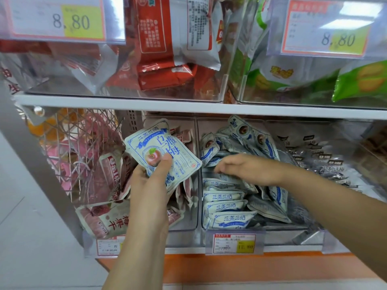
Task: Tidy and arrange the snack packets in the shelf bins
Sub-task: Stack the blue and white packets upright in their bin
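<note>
through the head view i see my left hand [150, 181] grasping one white-and-blue packet [162, 152], thumb pressed across its printed front and fingers behind. the packet faces me, tilted: its long axis runs from upper left to lower right, with the top edge pointing up and left. it is held in the air in front of the left bin [188, 227], above the pink packets [104, 220] there and just beside the divider wall. my right hand [240, 168] lies palm down over the middle bin [261, 228], fingertips down among the matching white-and-blue packets [228, 219]; the fingers are blurred, so i cannot tell whether they grip one or only touch. those packets lie in a loose stack at the front, others leaning at odd angles behind. the bins are clear plastic and sit on the lower shelf, under a white shelf board [188, 105], with an orange base strip [230, 266] below and pale floor [31, 227] to the left. a price tag [234, 243] hangs on the middle bin's front. a wire basket [83, 147] stands left of the bins; dark packets [326, 164] fill the bin to the right. above, clear bins hold red packets [159, 49] and green packets [356, 80], with 8.80 labels [58, 19] in front.
</note>
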Tool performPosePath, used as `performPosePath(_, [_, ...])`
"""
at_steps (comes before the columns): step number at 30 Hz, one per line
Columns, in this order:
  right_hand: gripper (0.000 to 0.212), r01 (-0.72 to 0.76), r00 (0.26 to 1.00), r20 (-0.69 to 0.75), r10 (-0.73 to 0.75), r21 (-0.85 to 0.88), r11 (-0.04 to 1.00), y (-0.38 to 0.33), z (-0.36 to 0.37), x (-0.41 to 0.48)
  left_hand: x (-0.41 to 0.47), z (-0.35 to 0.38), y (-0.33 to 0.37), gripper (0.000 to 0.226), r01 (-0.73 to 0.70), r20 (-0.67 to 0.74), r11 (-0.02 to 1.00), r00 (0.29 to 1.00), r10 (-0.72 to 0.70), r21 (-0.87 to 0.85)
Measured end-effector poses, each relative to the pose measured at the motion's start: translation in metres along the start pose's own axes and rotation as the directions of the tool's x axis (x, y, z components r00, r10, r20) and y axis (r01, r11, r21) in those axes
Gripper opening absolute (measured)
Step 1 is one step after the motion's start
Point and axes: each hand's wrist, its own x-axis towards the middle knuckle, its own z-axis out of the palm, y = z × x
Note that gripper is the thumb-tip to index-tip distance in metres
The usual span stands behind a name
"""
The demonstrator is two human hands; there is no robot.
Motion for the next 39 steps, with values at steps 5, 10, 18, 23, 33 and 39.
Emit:
performPosePath(5, [0.015, 0.126, 0.964, -0.257, -0.071, 0.204, 0.971, -0.001, -0.006, -0.03, -0.005, -0.003, 0.003, 0.021, -0.026, 0.082, 0.985, 0.997, 0.012, 0.172])
performPosePath(10, [0.043, 0.266, 0.938, -0.306, -0.162, 0.338, 0.903, -0.008, -0.008, -0.079, -0.025, -0.012, 0.014, 0.032, -0.188, 0.414, 0.908, 0.91, 0.019, 0.374])
performPosePath(18, [0.048, 0.168, 0.982, 0.053, -0.182, 0.193, 0.967, -0.016, -0.007, -0.123, -0.06, -0.001, 0.002, 0.042, -0.365, 0.73, 0.733, 0.634, -0.257, 0.575])
performPosePath(23, [0.046, 0.207, 0.976, -0.103, -0.19, 0.2, 0.958, -0.017, -0.001, -0.129, -0.057, 0.008, -0.004, 0.054, -0.428, 0.657, 0.705, 0.75, -0.072, 0.566])
performPosePath(33, [0.04, 0.042, 0.566, -0.803, -0.185, -0.196, 0.98, 0.01, 0.006, -0.07, -0.015, -0.001, -0.007, 0.039, -0.474, 0.382, 0.634, 0.878, 0.289, 0.611])
performPosePath(39, [0.047, -0.129, 0.619, -0.775, -0.125, -0.257, 0.958, 0.019, 0.013, -0.026, -0.008, -0.002, -0.012, 0.025, -0.428, 0.36, 0.688, 0.898, 0.251, 0.587])
